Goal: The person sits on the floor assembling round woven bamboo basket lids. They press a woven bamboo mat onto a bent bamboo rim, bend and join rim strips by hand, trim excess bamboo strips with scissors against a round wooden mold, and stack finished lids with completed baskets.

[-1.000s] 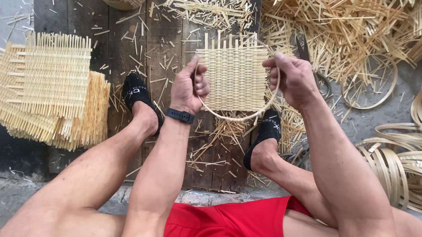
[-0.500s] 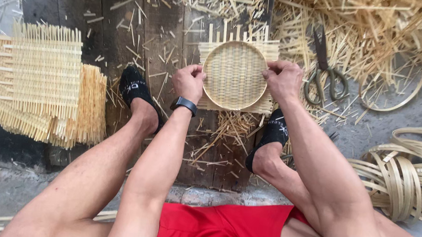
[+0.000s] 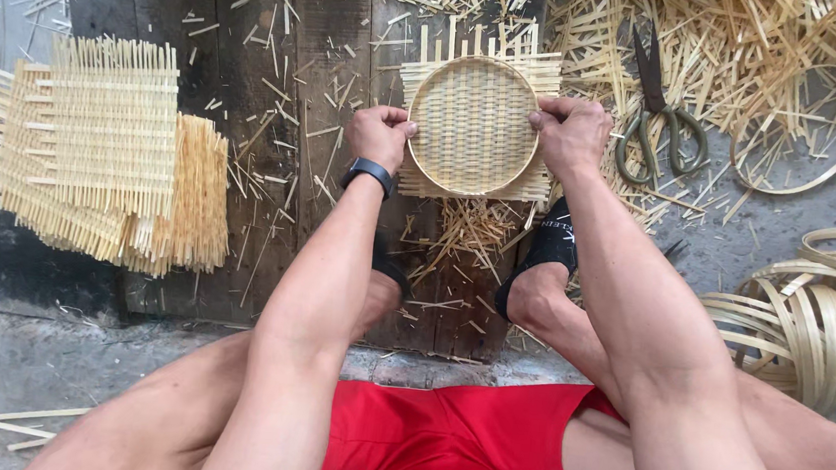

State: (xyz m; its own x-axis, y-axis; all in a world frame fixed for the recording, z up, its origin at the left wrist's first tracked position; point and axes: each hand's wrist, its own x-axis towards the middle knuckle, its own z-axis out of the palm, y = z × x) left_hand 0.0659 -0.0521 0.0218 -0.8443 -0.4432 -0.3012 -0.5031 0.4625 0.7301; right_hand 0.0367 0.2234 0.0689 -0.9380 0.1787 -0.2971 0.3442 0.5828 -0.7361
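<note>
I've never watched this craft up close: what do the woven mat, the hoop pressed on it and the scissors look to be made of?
Woven mat: thin pale-yellow flat strips, probably split bamboo, unfinished and matte, with loose ends sticking out.
Hoop: a bent strip of the same pale material, likely bamboo, gripped by the left hand and right hand.
Scissors: dark, dull metal blades; the loop handles look greenish.

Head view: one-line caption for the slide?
Both hands, left hand and right hand, press a round bamboo hoop onto a square woven mat, beside scissors and stacked mats.
</note>
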